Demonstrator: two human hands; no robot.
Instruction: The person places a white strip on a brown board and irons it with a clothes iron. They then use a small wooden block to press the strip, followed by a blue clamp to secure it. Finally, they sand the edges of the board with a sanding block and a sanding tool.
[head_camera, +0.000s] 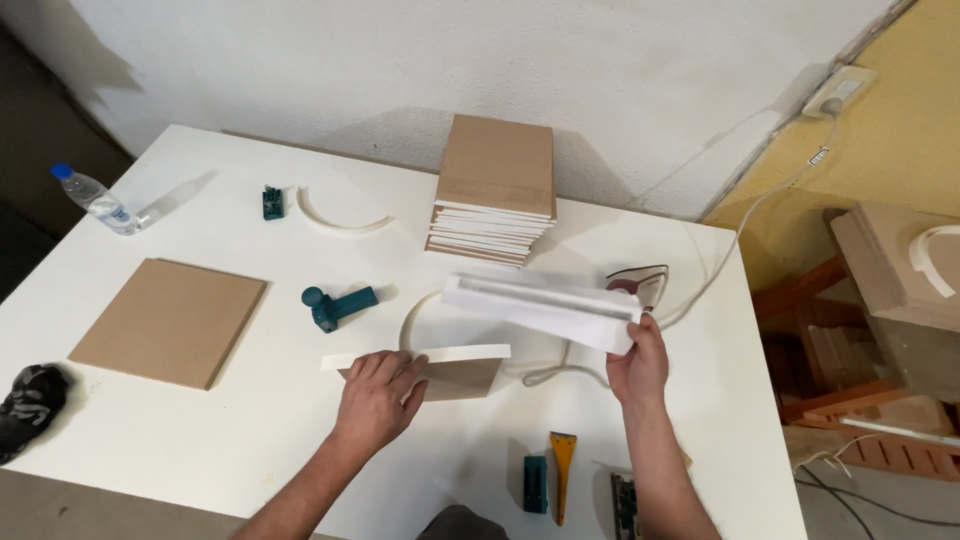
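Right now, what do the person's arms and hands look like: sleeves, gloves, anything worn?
Both forearms are bare with no sleeves showing. The left hand and the right hand have no gloves, and no rings, watch or wristband are visible. No markings visible.

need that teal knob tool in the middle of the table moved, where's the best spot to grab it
Take the teal knob tool by its straight rectangular body, the right-hand part, coming down from above with fingers across its two long sides. It lies flat on the white table with bare surface all around it, so nothing blocks a top approach. The round knob at its left end looks a smaller, rounder hold, so probably less steady.
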